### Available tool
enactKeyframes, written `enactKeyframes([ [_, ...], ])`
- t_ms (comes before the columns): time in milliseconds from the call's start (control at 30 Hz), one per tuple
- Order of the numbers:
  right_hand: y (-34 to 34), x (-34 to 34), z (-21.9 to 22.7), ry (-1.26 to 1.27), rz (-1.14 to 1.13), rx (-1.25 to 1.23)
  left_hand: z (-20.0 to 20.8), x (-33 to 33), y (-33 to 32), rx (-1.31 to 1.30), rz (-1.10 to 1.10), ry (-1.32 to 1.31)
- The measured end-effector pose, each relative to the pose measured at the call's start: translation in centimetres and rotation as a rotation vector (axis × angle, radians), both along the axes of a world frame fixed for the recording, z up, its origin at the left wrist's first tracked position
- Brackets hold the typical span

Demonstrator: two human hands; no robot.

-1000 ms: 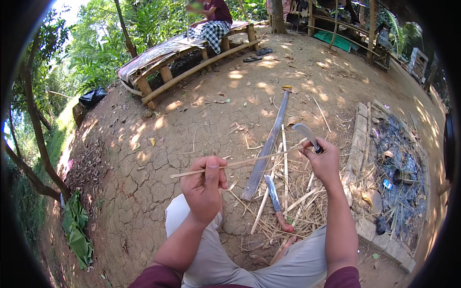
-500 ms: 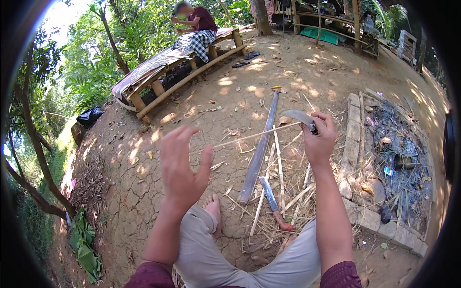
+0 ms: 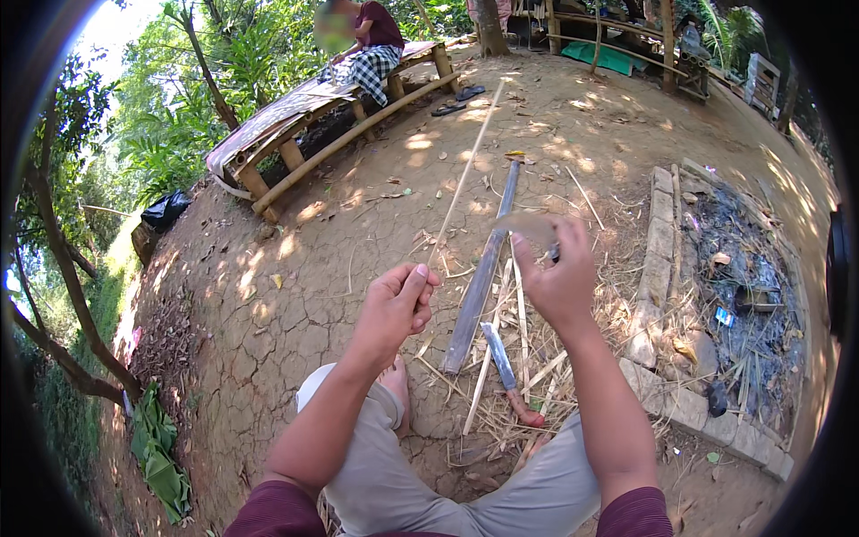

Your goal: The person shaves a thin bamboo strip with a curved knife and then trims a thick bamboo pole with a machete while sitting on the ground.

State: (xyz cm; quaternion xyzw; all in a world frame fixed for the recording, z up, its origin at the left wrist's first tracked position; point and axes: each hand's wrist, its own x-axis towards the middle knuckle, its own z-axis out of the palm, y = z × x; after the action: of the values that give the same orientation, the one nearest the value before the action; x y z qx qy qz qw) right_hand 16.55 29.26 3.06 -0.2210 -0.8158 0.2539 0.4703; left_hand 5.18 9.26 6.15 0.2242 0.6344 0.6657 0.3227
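Note:
My left hand (image 3: 395, 307) pinches the near end of a thin bamboo strip (image 3: 465, 174) that points away from me over the cracked earth. My right hand (image 3: 557, 273) grips a curved knife (image 3: 526, 225), its blade blurred, just right of the strip. Below and between my hands a long split bamboo pole (image 3: 481, 273) lies on the ground. A second knife with a red handle (image 3: 506, 370) rests among loose bamboo slivers (image 3: 519, 403) in front of my knees.
A low stone border (image 3: 664, 268) edges an ash pit (image 3: 747, 295) on the right. A person sits on a bamboo bench (image 3: 331, 116) at the far side. Sandals (image 3: 456, 100) lie near the bench. Green leaves (image 3: 161, 447) lie at lower left.
My left hand let go of the strip, lifted open, then took the strip's end again. The strip has swung from crosswise to pointing away. My right hand with the knife moved up and left.

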Motion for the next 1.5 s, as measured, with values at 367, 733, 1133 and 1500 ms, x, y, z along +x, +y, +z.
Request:
enactKeyframes([
  [367, -7.6, -0.1, -0.3, -0.296, 0.431, -0.075, -0.3, 2.7, -1.0, 0.125, 0.224, -0.117],
  [733, -5.8, -0.6, 0.0, -0.217, 0.322, -0.046, -1.2, 5.0, -1.6, 0.066, 0.093, 0.015],
  [1133, -4.3, -0.4, -0.8, -0.137, 0.432, 0.0, -1.1, 5.5, -1.3, 0.134, 0.051, -0.125],
  [1500, 5.9, 1.1, -0.3, -0.158, -0.003, -0.164, -2.0, 7.5, -2.1, -0.025, -0.231, -0.045],
])
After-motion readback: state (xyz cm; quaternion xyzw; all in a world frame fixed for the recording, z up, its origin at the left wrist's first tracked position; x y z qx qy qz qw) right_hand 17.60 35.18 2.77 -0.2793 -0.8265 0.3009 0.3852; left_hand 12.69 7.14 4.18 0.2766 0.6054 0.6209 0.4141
